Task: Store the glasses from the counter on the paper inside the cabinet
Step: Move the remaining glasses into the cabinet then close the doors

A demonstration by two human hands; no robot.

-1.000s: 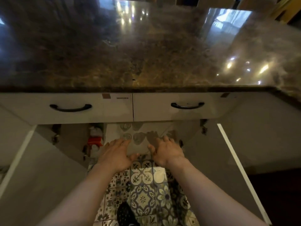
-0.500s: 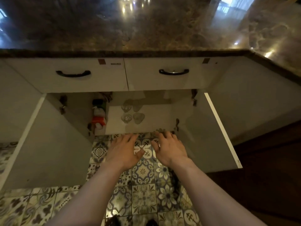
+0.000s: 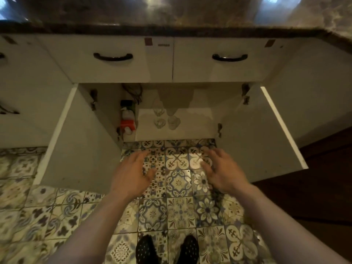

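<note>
1. Both hands hang empty over the patterned floor tiles in the lower middle of the frame. The left hand [image 3: 131, 178] has its fingers [image 3: 140, 156] spread and released, and the right hand [image 3: 222, 172] does likewise; neither holds anything.
2. The glasses [image 3: 165, 120] stand on the white paper [image 3: 190, 123] on the cabinet [image 3: 192, 96] floor, in the centre of the frame. Three can be made out, close together towards the paper's left part; they are clear and dim, so the count is unsure.
3. The surface [image 3: 171, 14] along the top of the frame shows no glasses in the strip visible, so the storing looks done or nearly so.
4. Both doors stand wide: the left door [image 3: 76, 141] and the right door [image 3: 257, 136]. Swinging one shut hard could jolt the cabinet and tip the glasses against each other.
5. A white and red bottle [image 3: 127, 121] sits just left of the paper; a careless reach could knock it into the glasses.
6. A small reddish sticker [image 3: 148, 41] with a line of print beside it sits on the drawer front [image 3: 114, 60]; the writing is too blurred to read.
</note>
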